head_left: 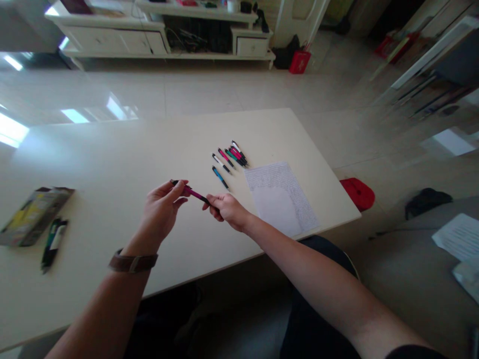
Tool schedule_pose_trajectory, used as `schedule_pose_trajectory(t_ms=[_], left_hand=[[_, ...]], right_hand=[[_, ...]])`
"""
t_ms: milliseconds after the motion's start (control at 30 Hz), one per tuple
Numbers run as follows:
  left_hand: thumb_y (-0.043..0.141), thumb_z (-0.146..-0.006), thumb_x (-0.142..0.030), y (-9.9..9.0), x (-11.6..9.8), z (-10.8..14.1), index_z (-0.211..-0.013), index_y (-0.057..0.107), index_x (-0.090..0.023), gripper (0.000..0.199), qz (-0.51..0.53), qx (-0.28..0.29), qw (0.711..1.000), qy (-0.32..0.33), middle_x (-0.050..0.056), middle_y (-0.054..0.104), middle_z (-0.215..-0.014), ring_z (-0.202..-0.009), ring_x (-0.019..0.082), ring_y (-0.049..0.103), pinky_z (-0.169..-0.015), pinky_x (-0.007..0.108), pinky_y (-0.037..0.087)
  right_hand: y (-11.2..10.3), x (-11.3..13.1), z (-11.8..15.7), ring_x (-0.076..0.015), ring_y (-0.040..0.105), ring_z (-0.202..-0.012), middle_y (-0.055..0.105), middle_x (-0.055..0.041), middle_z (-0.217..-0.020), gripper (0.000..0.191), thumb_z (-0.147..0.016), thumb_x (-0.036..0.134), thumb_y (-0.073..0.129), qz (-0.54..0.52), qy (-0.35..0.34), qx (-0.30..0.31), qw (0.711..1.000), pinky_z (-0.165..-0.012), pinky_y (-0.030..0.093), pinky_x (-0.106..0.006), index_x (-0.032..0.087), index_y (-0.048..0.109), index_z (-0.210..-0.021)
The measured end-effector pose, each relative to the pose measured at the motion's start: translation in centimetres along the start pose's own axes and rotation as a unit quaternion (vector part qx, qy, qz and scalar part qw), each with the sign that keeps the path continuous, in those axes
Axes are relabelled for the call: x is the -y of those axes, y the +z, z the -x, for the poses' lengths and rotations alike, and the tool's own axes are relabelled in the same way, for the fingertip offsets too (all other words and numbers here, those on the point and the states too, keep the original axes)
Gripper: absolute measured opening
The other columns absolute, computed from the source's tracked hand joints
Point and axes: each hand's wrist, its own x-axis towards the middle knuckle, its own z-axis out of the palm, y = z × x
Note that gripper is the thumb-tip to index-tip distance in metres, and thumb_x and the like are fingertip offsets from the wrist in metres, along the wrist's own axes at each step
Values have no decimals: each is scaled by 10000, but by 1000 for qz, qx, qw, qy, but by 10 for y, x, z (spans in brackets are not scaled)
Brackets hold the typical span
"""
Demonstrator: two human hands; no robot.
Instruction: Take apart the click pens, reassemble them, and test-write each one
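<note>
A pink-and-black pen (196,194) is stretched between my two hands above the white table. My left hand (164,204) pinches its upper end, while my right hand (226,210) grips the dark tip end. Just beyond, a blue pen (220,177) lies by itself, and a white pen (221,163) rests a little farther off. Several more pens, among them a pink pen (225,157) and a green pen (232,157), lie bunched behind them. To their right is a sheet of paper (275,207), covered with writing along its top and right side.
On the left of the white table (123,164) lie a yellow-and-grey box (33,214) and two pens (54,242). A red stool (357,193) stands beyond the right edge. Across the tiled floor is a white TV cabinet (119,42), with a red bag (300,61) next to it.
</note>
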Motion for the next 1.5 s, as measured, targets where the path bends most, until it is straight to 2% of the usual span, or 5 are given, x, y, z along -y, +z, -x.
schedule_pose_trajectory(t_ms=[267,433,567,1000,1500], left_hand=[[772,-730,-216,4,5,-1,-794,715,-134,118,37,-30,999,-18,27,662,-807,-681,80,583,-641,188,490],[785,-725,-225,0,7,-2,-775,695,-151,127,57,-28,998,-10,28,658,-816,-705,80,585,-664,191,498],[789,-707,-231,-6,5,1,-785,683,-142,159,24,-42,999,4,29,658,-795,-687,85,579,-658,199,496],[826,-690,-315,-30,13,22,-804,681,-115,273,26,-38,999,-21,26,650,-760,-681,92,598,-696,234,503],[749,-738,-312,-18,14,13,-805,671,-123,215,0,-11,1000,-6,21,653,-727,-627,88,574,-651,245,469]], right_hand=[[0,-4,-6,-103,523,-601,592,36,-668,289,-685,307,817,99,-145,-141,974,-564,405,-232,208,547,-701],[5,0,-6,-118,514,-504,597,27,-608,284,-849,474,637,46,-44,-71,995,-497,406,-247,225,510,-800],[8,-2,-9,-119,575,-690,651,1,-828,290,-693,303,798,111,-118,-146,976,-612,455,-241,218,595,-881],[11,-17,-3,-123,555,-634,670,-41,-823,240,-854,414,604,105,13,3,994,-607,423,-268,175,615,-872],[10,-15,-10,-120,558,-657,631,4,-756,334,-709,392,759,126,-45,-7,991,-661,434,-281,169,679,-945]])
